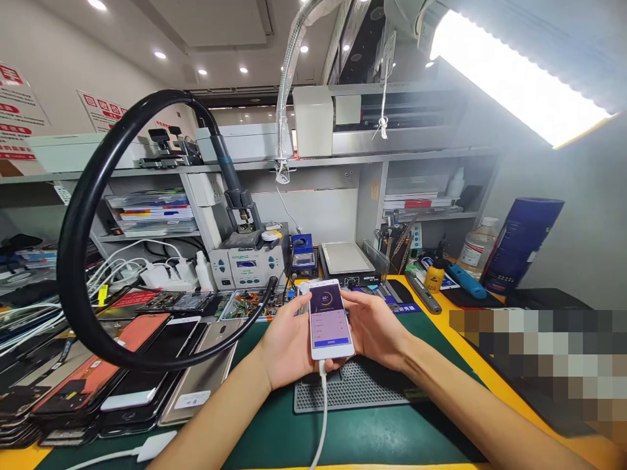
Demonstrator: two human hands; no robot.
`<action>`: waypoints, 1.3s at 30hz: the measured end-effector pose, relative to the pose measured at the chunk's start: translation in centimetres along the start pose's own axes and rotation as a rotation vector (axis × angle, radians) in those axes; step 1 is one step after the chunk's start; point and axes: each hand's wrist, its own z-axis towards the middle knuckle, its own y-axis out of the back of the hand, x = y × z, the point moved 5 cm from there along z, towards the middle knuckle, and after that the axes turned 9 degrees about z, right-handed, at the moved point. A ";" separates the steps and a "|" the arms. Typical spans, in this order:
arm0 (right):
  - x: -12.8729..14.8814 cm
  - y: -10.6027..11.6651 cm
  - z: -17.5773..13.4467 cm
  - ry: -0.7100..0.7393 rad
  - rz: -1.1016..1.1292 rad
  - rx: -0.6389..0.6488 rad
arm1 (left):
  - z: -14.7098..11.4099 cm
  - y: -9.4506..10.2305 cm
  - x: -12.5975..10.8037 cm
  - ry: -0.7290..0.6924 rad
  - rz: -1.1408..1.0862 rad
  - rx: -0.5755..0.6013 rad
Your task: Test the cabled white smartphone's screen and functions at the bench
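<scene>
A white smartphone [332, 320] is held up between my two hands, its lit screen facing me with a round gauge at the top and a blue bar at the bottom. My left hand [287, 343] grips its left edge, with the thumb near the top. On the other side, my right hand [377, 329] supports the right edge, fingers partly hidden behind the phone. A white charging cable [323, 411] is plugged into the bottom end and runs down toward me. Below the phone lies a grey perforated pad [365, 388] on the green mat [274, 431].
Stacked phones and phone parts [117, 365] fill the left side. A thick black hose [73, 215] loops from the hot air station [249, 264] over them. Behind stands a flat heating plate [347, 258]. At right are a yellow bottle [434, 277] and a blue tool [467, 281].
</scene>
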 end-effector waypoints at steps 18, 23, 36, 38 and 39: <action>-0.5 -0.5 -0.1 0.125 -0.116 -0.132 | 0.0 -0.1 0.0 -0.117 0.068 -0.155; -0.5 -0.5 -0.1 0.142 -0.158 -0.135 | 0.0 0.0 -0.1 -0.131 0.077 -0.168; -0.3 -1.3 -0.3 0.177 -0.201 -0.113 | -0.1 -0.4 -0.3 -0.188 0.109 -0.131; -0.3 -1.1 -0.2 0.182 -0.207 -0.146 | -0.1 -0.4 -0.3 -0.191 0.115 -0.132; -0.3 -0.9 -0.2 0.189 -0.209 -0.169 | -0.1 -0.3 -0.3 -0.193 0.118 -0.134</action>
